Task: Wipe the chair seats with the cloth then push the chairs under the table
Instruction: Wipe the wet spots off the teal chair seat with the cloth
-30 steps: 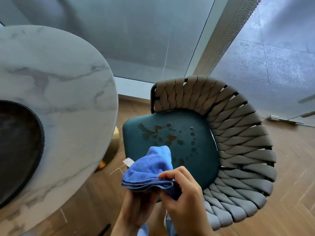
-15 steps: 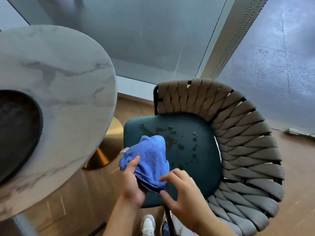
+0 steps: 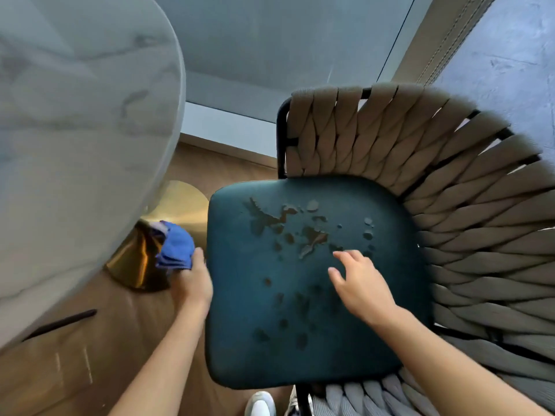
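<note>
A chair with a dark teal seat (image 3: 258, 340) and a woven grey-beige rope back (image 3: 468, 223) fills the middle and right of the view. Brownish wet blotches (image 3: 303, 232) spread over the seat's far half. My left hand (image 3: 192, 283) hangs just left of the seat's edge, closed on a folded blue cloth (image 3: 175, 246), which is off the seat. My right hand (image 3: 360, 283) hovers over the seat with fingers spread and nothing in it, its fingertips near the blotches. The round marble table (image 3: 75, 145) is on the left, blurred.
The table's brass base (image 3: 141, 259) stands on the wooden floor (image 3: 75, 370) behind the cloth. Glass panels and a pale frame (image 3: 420, 40) rise behind the chair. A white shoe (image 3: 259, 405) shows at the bottom edge, below the seat.
The cloth has gone from both hands over the seat into my left hand alone, which swung left off the seat. My right hand let go and opened over the seat. The view has dipped closer.
</note>
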